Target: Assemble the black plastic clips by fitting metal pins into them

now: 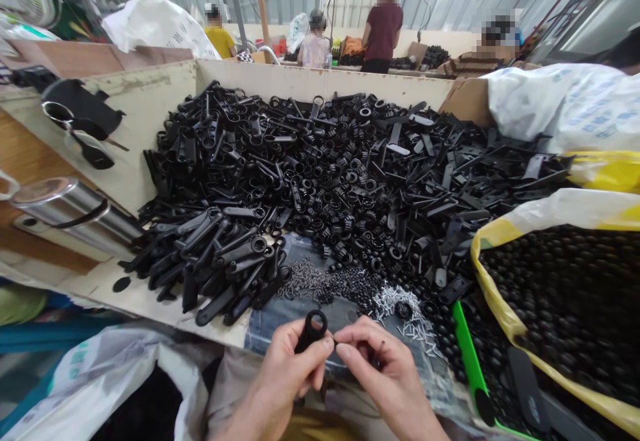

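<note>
My left hand (293, 371) is closed around a black plastic part (316, 324) whose round, ringed end points up between thumb and fingers. Close beside it on the right, my right hand (377, 368) has its thumb and forefinger pinched near my left thumb tip; a small dark piece shows under its curled fingers, too hidden to name. Just beyond the hands lie small grey and black pieces (330, 284) and a scatter of silver pins (400, 308) on a dark cloth (265, 326). Behind them rises a large heap of black plastic parts (320, 161).
A steel flask (80, 214) and scissors (83, 136) are at the left. On the right, a yellow-edged bag (565, 294) holds black balls beside a green strip (470, 354). A white sack (170, 368) stands at lower left. Several people work in the background.
</note>
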`<state>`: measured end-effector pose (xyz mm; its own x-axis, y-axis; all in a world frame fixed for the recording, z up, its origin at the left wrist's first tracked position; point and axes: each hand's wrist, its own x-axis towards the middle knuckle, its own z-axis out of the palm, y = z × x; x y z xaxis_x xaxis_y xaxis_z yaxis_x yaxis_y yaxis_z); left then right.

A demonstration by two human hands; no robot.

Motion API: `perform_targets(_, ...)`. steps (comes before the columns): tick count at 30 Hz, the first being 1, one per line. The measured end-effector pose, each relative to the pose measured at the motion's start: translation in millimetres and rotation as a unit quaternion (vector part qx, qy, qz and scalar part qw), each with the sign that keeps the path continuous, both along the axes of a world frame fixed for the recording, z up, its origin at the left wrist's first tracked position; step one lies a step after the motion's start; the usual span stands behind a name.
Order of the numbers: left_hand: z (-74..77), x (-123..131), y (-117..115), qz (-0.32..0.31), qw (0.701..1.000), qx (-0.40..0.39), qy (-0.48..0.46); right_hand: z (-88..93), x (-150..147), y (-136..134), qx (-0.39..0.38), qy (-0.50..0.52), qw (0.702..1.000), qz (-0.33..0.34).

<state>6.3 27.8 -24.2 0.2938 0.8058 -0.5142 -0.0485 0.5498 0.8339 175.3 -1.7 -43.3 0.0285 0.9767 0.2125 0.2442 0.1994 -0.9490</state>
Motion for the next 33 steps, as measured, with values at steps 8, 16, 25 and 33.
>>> perform_targets(8,6.4,13.5,-0.1,0.053,0.991,-0.080,-0.098,-8.6,-8.4,-2.1,-0.032,0.089,0.992,-0.080)
perform_targets(16,6.1,17.2,1.9,0.090,0.979,-0.137,-0.119,0.2,-1.9,-1.2,0.084,-0.023,0.994,-0.059)
perform_targets(25,11.4,15.0,-1.4,0.071,0.976,-0.159,-0.131,-0.3,0.3,-1.8,0.115,-0.071,0.989,-0.062)
perform_targets(33,3.8,0.1,-9.0,-0.019,0.983,-0.095,-0.159,-1.2,3.8,-4.6,0.105,-0.077,0.991,-0.039)
